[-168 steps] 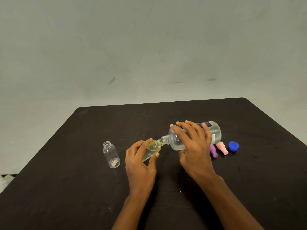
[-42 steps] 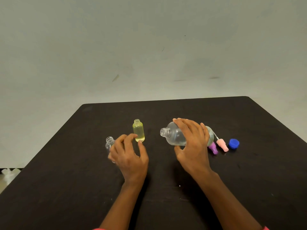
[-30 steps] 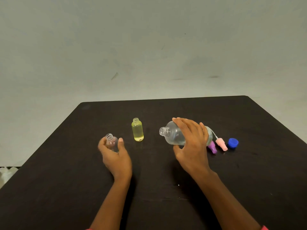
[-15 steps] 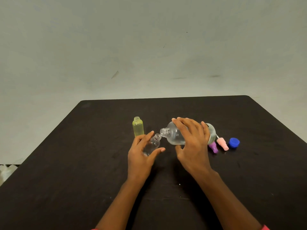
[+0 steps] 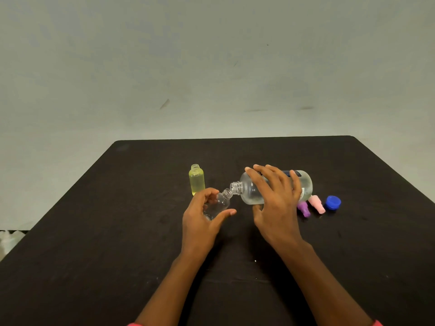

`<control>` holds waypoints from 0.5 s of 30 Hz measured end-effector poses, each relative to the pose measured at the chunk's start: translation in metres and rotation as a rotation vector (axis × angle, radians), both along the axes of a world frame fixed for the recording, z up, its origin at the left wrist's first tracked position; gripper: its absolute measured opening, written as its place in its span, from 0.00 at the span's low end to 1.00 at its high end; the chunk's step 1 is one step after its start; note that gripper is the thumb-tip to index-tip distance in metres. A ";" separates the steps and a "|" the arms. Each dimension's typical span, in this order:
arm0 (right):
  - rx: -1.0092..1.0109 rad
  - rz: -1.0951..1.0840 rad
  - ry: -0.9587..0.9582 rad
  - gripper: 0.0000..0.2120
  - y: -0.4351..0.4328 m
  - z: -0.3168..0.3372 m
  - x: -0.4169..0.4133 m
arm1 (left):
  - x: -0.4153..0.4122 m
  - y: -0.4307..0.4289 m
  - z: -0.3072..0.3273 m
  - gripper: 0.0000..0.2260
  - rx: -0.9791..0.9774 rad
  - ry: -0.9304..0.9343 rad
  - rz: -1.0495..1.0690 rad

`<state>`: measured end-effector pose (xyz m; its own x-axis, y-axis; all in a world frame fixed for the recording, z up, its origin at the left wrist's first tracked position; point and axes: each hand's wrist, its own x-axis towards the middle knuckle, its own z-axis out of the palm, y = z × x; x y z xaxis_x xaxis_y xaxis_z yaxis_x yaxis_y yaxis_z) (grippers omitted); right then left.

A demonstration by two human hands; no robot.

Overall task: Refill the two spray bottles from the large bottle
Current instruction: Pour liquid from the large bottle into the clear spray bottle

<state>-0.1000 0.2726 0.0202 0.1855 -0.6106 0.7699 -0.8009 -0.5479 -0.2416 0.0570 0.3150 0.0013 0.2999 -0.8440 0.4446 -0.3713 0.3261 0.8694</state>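
Note:
My left hand point(image 5: 200, 220) grips a small clear spray bottle point(image 5: 220, 204), tilted with its open neck up and to the right. My right hand point(image 5: 275, 203) holds the large clear bottle point(image 5: 251, 191) nearly on its side, its open mouth touching the small bottle's neck. Behind my left hand, a second small bottle point(image 5: 196, 180) stands upright and uncapped, filled with yellow liquid. No stream of liquid is visible between the two mouths.
To the right of the large bottle lie a purple spray top point(image 5: 304, 209), a pink spray top point(image 5: 317, 205) and a blue cap point(image 5: 333, 202). Everything rests on a black table point(image 5: 117, 231) with a pale wall behind it.
My left hand left the yellow-filled bottle standing, picked up the empty small bottle from the left and brought it to the large bottle's mouth. The large bottle has tipped further down.

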 end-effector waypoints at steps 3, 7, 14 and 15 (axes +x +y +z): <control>-0.003 -0.008 0.007 0.40 0.000 0.001 0.000 | 0.000 0.000 0.000 0.21 -0.008 0.001 -0.001; -0.002 -0.009 0.017 0.41 0.001 0.002 0.000 | 0.000 0.000 0.000 0.21 -0.013 -0.002 -0.010; 0.007 -0.007 0.040 0.43 0.001 0.003 0.000 | 0.000 0.000 -0.001 0.21 -0.027 -0.022 -0.014; 0.006 -0.006 0.041 0.43 0.001 0.003 0.000 | 0.001 0.000 -0.002 0.21 -0.030 -0.023 -0.013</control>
<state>-0.1001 0.2736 0.0229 0.2127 -0.6163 0.7583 -0.8136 -0.5414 -0.2118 0.0576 0.3151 -0.0004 0.2779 -0.8341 0.4765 -0.3867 0.3569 0.8504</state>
